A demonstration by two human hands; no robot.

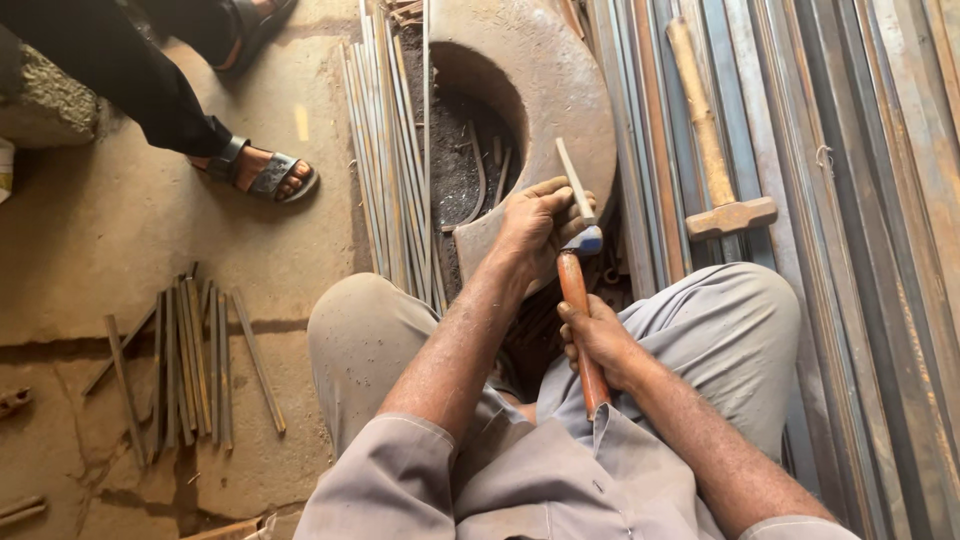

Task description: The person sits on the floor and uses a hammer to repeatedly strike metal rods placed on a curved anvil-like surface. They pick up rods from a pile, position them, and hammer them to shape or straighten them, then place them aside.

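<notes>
Dusty, cracked earthen floor [110, 240]

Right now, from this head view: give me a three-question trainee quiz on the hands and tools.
1. True or false: the right hand grips a hammer by its orange handle.
2. What does the left hand hold? A) a short metal bar B) a wrench C) a brush
3. What lies on the long steel strips at right?

Key: 1 true. 2 A, the short metal bar, held over the round iron block. 3 A wooden-handled sledgehammer.

Grey short-sleeved shirt [520, 480]; matching grey trousers [720, 320].
</notes>
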